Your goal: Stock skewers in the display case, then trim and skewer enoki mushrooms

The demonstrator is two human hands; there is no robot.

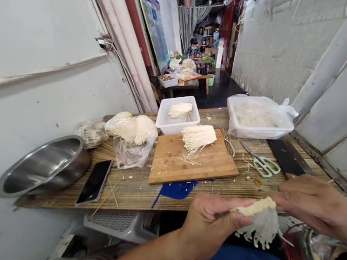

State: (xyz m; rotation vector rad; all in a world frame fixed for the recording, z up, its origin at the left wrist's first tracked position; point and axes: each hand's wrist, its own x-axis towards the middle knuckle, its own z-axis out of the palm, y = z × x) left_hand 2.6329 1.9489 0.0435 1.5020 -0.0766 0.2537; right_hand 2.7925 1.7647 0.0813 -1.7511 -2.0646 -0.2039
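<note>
Over the table's front edge, my left hand (pixel 217 222) pinches a flat bunch of enoki mushrooms (pixel 260 221) between thumb and fingers. Its cut root end faces up and the small caps hang down. My right hand (pixel 317 208) is closed, its fingertips against the right end of that bunch; whatever it grips is hidden. Behind them, a larger enoki bunch (pixel 199 137) lies on the wooden cutting board (pixel 172 163) beside loose strands. A white bin (pixel 177 126) behind the board holds more enoki on sticks (pixel 180 110).
Green-handled scissors (pixel 265 166) and a cleaver (pixel 286 158) lie right of the board. Behind them stands a bagged white tub (pixel 259 118). To the left are a phone (pixel 94 182), a steel basin (pixel 44 166) and bagged enoki (pixel 134 132). A person (pixel 193 49) sits farther back.
</note>
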